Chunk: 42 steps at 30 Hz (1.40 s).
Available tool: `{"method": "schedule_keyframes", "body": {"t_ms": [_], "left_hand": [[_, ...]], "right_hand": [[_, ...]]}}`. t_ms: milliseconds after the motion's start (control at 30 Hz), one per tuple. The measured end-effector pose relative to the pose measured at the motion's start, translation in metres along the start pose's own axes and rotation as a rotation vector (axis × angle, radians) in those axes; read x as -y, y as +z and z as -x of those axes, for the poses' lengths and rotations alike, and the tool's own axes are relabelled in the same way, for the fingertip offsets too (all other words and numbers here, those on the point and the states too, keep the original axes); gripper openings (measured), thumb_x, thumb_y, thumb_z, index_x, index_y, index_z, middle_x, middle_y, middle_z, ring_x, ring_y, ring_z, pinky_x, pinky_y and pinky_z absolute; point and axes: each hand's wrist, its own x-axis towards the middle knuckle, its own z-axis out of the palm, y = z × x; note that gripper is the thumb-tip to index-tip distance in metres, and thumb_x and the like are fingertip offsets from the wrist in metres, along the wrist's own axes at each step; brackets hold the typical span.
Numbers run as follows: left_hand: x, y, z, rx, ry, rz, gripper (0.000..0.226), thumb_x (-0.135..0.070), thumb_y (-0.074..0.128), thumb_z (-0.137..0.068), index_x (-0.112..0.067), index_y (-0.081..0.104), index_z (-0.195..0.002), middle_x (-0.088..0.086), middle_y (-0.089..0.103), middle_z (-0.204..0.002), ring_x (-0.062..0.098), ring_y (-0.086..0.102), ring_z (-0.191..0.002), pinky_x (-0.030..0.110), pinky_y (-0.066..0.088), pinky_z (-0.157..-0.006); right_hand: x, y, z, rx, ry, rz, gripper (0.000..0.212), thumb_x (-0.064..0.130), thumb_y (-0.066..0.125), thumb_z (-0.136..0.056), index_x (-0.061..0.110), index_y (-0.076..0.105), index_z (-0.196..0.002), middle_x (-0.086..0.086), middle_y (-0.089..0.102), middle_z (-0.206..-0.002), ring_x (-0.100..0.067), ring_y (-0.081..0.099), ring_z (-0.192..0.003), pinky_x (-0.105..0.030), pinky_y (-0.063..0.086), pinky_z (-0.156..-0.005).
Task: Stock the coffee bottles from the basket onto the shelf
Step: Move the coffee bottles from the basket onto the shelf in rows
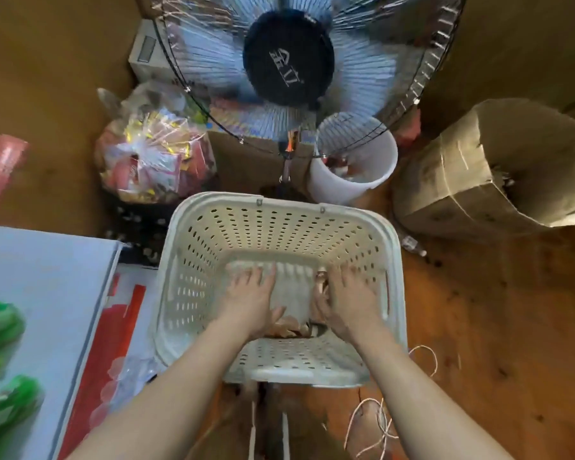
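A cream perforated plastic basket (pixel 193 247) stands on the floor in front of me. Both my arms reach down into it. My left hand (pixel 249 297) lies on the basket's bottom with fingers spread, over pale bottle shapes that are blurred. My right hand (pixel 349 300) is beside it, fingers curled around a brownish coffee bottle (pixel 319 287) that lies between the two hands. More brown bottle parts (pixel 289 327) show under my wrists. No shelf for the bottles is clearly in view.
A large standing fan (pixel 289 58) rises just behind the basket. A white bucket (pixel 352 180), a bag of snacks (pixel 153 157) and a cardboard box (pixel 478 174) crowd the floor around it. A white surface with green packs (pixel 0 327) lies to the left.
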Motion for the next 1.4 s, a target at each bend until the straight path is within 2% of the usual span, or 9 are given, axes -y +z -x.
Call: {"method": "schedule_keyframes", "body": {"t_ms": [300, 400, 500, 600, 800, 933, 1100, 1233, 1400], "left_hand": [[0.025, 0.074, -0.072, 0.293, -0.061, -0.008, 0.095, -0.069, 0.047, -0.102, -0.027, -0.001, -0.173, 0.010, 0.009, -0.181, 0.036, 0.015, -0.165, 0.055, 0.014, -0.133], [0.020, 0.099, -0.091, 0.323, -0.003, -0.012, 0.101, -0.080, 0.043, -0.096, -0.024, 0.007, -0.172, 0.012, 0.020, -0.178, 0.037, 0.026, -0.160, 0.055, 0.024, -0.129], [0.024, 0.121, -0.107, 0.384, 0.041, -0.029, 0.110, -0.089, 0.045, -0.088, -0.023, 0.013, -0.170, 0.012, 0.037, -0.167, 0.039, 0.043, -0.148, 0.054, 0.040, -0.115], [0.036, 0.127, -0.117, 0.459, 0.036, -0.017, 0.114, -0.089, 0.055, -0.083, -0.025, 0.015, -0.169, 0.009, 0.043, -0.162, 0.038, 0.049, -0.143, 0.053, 0.044, -0.110], [0.052, 0.133, -0.123, 0.542, 0.076, 0.017, 0.068, -0.058, 0.063, -0.091, -0.025, 0.047, -0.149, 0.004, 0.062, -0.138, 0.033, 0.063, -0.124, 0.049, 0.055, -0.101], [0.045, 0.142, -0.126, 0.527, 0.142, -0.100, 0.040, -0.048, 0.065, -0.093, -0.026, 0.062, -0.127, 0.001, 0.067, -0.117, 0.028, 0.068, -0.106, 0.041, 0.057, -0.087], [0.047, 0.145, -0.130, 0.480, 0.172, -0.147, 0.025, -0.032, 0.061, -0.100, -0.022, 0.065, -0.123, 0.002, 0.067, -0.116, 0.027, 0.068, -0.105, 0.039, 0.051, -0.079], [0.069, 0.144, -0.126, 0.528, 0.067, -0.057, 0.018, -0.029, 0.062, -0.097, -0.026, 0.066, -0.114, -0.001, 0.069, -0.109, 0.024, 0.066, -0.095, 0.042, 0.057, -0.087], [0.111, 0.133, -0.123, 0.576, -0.057, -0.012, 0.020, -0.026, 0.059, -0.097, -0.023, 0.067, -0.116, 0.002, 0.071, -0.114, 0.024, 0.066, -0.098, 0.039, 0.054, -0.086]], "right_hand": [[-0.010, 0.070, -0.077, 0.195, 0.103, -0.180, 0.087, 0.060, 0.041, -0.109, 0.021, 0.001, -0.175, -0.010, 0.002, -0.184, -0.036, 0.005, -0.169, -0.053, 0.014, -0.136], [-0.014, 0.097, -0.097, 0.236, 0.204, -0.257, 0.088, 0.065, 0.040, -0.104, 0.019, 0.010, -0.173, -0.018, 0.014, -0.180, -0.043, 0.018, -0.165, -0.058, 0.024, -0.132], [-0.018, 0.122, -0.113, 0.294, 0.243, -0.267, 0.105, 0.082, 0.014, -0.085, 0.017, 0.032, -0.166, -0.022, 0.031, -0.171, -0.049, 0.036, -0.154, -0.064, 0.036, -0.123], [-0.013, 0.126, -0.114, 0.294, 0.391, -0.439, 0.089, 0.077, 0.041, -0.092, 0.021, 0.034, -0.161, -0.022, 0.052, -0.155, -0.047, 0.055, -0.138, -0.059, 0.045, -0.116], [-0.019, 0.126, -0.118, 0.292, 0.571, -0.802, 0.097, 0.087, 0.045, -0.090, 0.029, 0.037, -0.167, -0.009, 0.049, -0.165, -0.035, 0.048, -0.149, -0.050, 0.035, -0.126], [-0.020, 0.120, -0.126, 0.293, 0.577, -0.739, 0.101, 0.091, 0.039, -0.078, 0.027, 0.057, -0.155, -0.010, 0.056, -0.159, -0.033, 0.055, -0.141, -0.049, 0.040, -0.120], [-0.015, 0.129, -0.127, 0.311, 0.507, -0.603, 0.063, 0.068, 0.054, -0.099, 0.030, 0.063, -0.147, -0.011, 0.058, -0.152, -0.037, 0.057, -0.136, -0.051, 0.044, -0.118], [-0.015, 0.135, -0.141, 0.349, 0.439, -0.461, 0.071, 0.063, 0.058, -0.103, 0.029, 0.045, -0.165, -0.016, 0.040, -0.161, -0.039, 0.045, -0.149, -0.049, 0.040, -0.124], [-0.015, 0.146, -0.149, 0.291, 0.481, -0.560, 0.079, 0.039, 0.087, -0.088, 0.029, 0.049, -0.157, -0.008, 0.060, -0.145, -0.034, 0.060, -0.136, -0.051, 0.051, -0.115]]}}
